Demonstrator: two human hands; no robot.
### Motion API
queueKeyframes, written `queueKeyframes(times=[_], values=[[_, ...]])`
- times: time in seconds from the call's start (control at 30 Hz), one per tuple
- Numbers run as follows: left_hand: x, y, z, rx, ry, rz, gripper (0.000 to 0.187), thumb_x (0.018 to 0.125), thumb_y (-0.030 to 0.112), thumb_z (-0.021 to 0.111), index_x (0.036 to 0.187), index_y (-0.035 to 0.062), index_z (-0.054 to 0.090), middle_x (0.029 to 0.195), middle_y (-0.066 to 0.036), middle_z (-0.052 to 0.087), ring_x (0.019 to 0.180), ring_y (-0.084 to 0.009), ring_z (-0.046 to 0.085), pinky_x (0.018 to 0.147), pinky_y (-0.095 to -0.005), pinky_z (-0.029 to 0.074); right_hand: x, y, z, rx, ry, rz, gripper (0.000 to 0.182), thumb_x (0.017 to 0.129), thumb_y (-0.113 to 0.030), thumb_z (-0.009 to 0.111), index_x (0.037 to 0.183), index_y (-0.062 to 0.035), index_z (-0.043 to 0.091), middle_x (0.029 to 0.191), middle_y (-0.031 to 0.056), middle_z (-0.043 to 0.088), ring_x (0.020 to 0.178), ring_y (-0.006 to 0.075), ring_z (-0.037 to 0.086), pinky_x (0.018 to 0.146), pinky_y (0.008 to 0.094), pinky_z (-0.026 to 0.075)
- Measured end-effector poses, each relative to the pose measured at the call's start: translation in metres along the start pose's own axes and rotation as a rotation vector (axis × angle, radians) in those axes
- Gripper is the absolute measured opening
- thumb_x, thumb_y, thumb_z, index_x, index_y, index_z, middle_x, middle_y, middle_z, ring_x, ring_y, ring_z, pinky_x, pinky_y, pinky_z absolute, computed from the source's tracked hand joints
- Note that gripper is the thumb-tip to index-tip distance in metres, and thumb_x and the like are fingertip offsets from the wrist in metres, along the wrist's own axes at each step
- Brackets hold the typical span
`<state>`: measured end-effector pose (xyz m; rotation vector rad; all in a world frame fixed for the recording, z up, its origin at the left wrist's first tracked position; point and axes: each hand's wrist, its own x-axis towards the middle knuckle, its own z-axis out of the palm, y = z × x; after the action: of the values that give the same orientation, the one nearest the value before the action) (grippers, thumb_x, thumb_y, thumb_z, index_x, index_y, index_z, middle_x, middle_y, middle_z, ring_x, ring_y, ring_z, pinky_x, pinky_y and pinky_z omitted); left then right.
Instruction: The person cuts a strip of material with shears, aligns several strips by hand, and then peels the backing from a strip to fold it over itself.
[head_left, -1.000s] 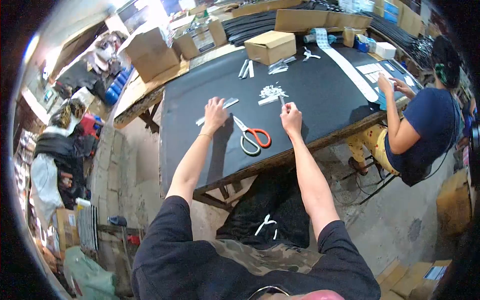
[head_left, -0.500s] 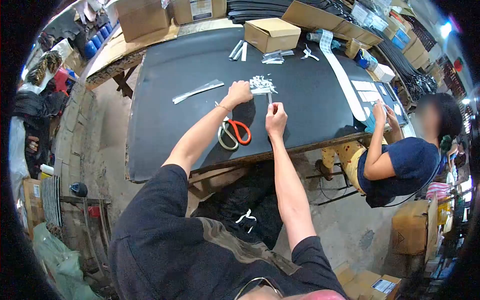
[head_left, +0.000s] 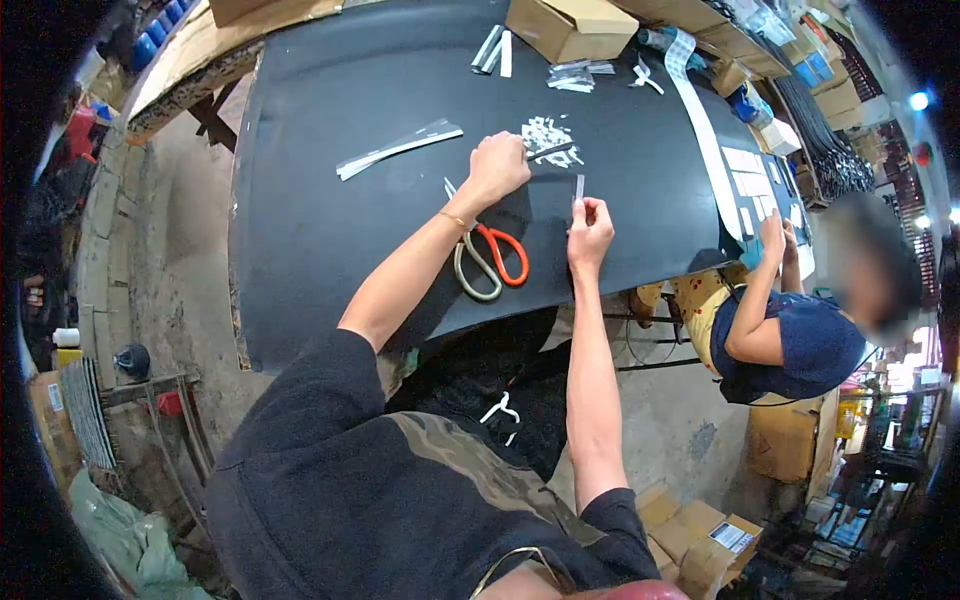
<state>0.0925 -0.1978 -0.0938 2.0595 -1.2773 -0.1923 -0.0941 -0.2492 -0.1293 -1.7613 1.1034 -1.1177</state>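
My left hand (head_left: 499,165) is closed around one end of a thin dark strip (head_left: 549,152), which points right across a pile of small white pieces (head_left: 545,135). Lower and to the right, my right hand (head_left: 590,232) pinches a short greyish, see-through strip (head_left: 580,187) that stands up from its fingertips. Scissors with one orange and one pale handle (head_left: 511,258) lie on the black tabletop (head_left: 330,240) beside my left forearm. Left of my left hand lie long white and clear strips (head_left: 400,147).
Across the table stand a cardboard box (head_left: 570,30) and small bundles of strips (head_left: 575,76). A long white band (head_left: 700,130) runs down the right side. At the right edge a seated person (head_left: 800,330) handles white cards (head_left: 750,180).
My hands have moved apart, the right one away from the pile. A dark strip now shows from my left hand, where a white one lay before. The whole view has shifted.
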Motion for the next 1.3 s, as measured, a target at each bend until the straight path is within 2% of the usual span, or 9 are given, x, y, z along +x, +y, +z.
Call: queueKeyframes(times=[0.13,0.27,0.4,0.6,0.63,0.73,1.13,1.23,1.3], values=[[0.016,-0.035,-0.036,-0.646,-0.173,-0.075,0.010,0.076,0.008,0.064,0.076,-0.0009,0.060,0.081,-0.014,0.068,0.078,-0.0238,0.067,0.070,-0.0326,0.053,-0.008,-0.012,-0.002,-0.096,-0.173,-0.082,0.017,0.086,-0.015,0.063,0.087,0.0013,0.062,0.070,0.0045,0.061,0.064,0.0099,0.054,0.061,0.0260,0.045],[0.037,-0.083,-0.044,-1.555,-0.465,-0.234,0.014,0.082,0.000,0.058,0.073,0.0055,0.049,0.093,-0.018,0.065,0.080,-0.0250,0.067,0.069,-0.0315,0.056,-0.012,-0.024,0.004,-0.161,-0.422,0.010,0.016,0.084,-0.016,0.065,0.089,0.0000,0.065,0.069,0.0054,0.061,0.063,0.0111,0.055,0.062,0.0267,0.045],[0.051,-0.107,-0.027,-1.700,-0.568,-0.205,0.017,0.081,0.001,0.058,0.071,0.0077,0.045,0.089,-0.015,0.062,0.075,-0.0206,0.064,0.068,-0.0298,0.054,-0.006,-0.085,0.007,-0.309,-0.521,-0.123,0.027,0.081,-0.014,0.067,0.105,-0.0042,0.063,0.100,0.0090,0.063,0.085,0.0159,0.058,0.075,0.0285,0.046],[0.051,-0.103,-0.025,-1.713,-0.608,-0.217,0.017,0.079,0.003,0.057,0.072,0.0081,0.043,0.086,-0.014,0.062,0.071,-0.0195,0.061,0.067,-0.0306,0.052,-0.014,-0.246,0.017,0.975,-0.837,-0.384,0.093,0.067,-0.062,0.071,0.126,0.0068,0.046,0.102,0.0106,0.061,0.096,0.0299,0.058,0.077,0.0321,0.048],[0.052,-0.102,-0.025,-1.706,-0.610,-0.240,0.016,0.079,0.002,0.058,0.072,0.0076,0.044,0.086,-0.014,0.062,0.070,-0.0200,0.062,0.068,-0.0312,0.052,-0.031,-0.237,-0.071,0.900,-0.772,-0.413,0.089,0.068,-0.058,0.071,0.124,0.0067,0.047,0.102,0.0111,0.061,0.096,0.0296,0.058,0.077,0.0322,0.048],[0.049,-0.099,-0.023,-1.711,-0.598,-0.251,0.013,0.078,0.002,0.058,0.073,0.0054,0.047,0.086,-0.016,0.062,0.069,-0.0209,0.063,0.067,-0.0316,0.053,-0.034,-0.249,0.085,0.686,-0.608,-0.487,0.077,0.070,-0.049,0.070,0.120,0.0065,0.049,0.103,0.0127,0.062,0.095,0.0289,0.059,0.077,0.0322,0.049],[0.049,-0.091,-0.029,-1.363,-0.698,0.008,0.012,0.074,-0.001,0.060,0.073,0.0033,0.048,0.075,-0.012,0.065,0.061,-0.0132,0.061,0.055,-0.0243,0.048,0.072,-0.196,0.105,-0.094,-0.278,-0.762,0.030,0.077,-0.009,0.065,0.102,0.0055,0.061,0.107,0.0189,0.064,0.091,0.0260,0.064,0.078,0.0325,0.051],[0.049,-0.091,-0.028,-1.317,-0.775,-0.089,0.012,0.073,-0.002,0.059,0.073,0.0032,0.049,0.071,-0.010,0.064,0.056,-0.0118,0.057,0.051,-0.0245,0.045,0.110,-0.152,0.087,-0.675,-0.460,-0.629,0.039,0.074,-0.008,0.071,0.111,-0.0020,0.062,0.114,0.0132,0.062,0.103,0.0262,0.060,0.088,0.0318,0.046],[0.049,-0.092,-0.029,-1.342,-0.763,-0.090,0.011,0.074,-0.002,0.058,0.074,0.0032,0.049,0.071,-0.009,0.063,0.055,-0.0117,0.056,0.051,-0.0243,0.044,0.110,-0.134,0.081,-0.520,-0.608,-0.329,0.037,0.076,-0.009,0.071,0.111,-0.0016,0.062,0.109,0.0128,0.064,0.099,0.0241,0.062,0.085,0.0311,0.048]])
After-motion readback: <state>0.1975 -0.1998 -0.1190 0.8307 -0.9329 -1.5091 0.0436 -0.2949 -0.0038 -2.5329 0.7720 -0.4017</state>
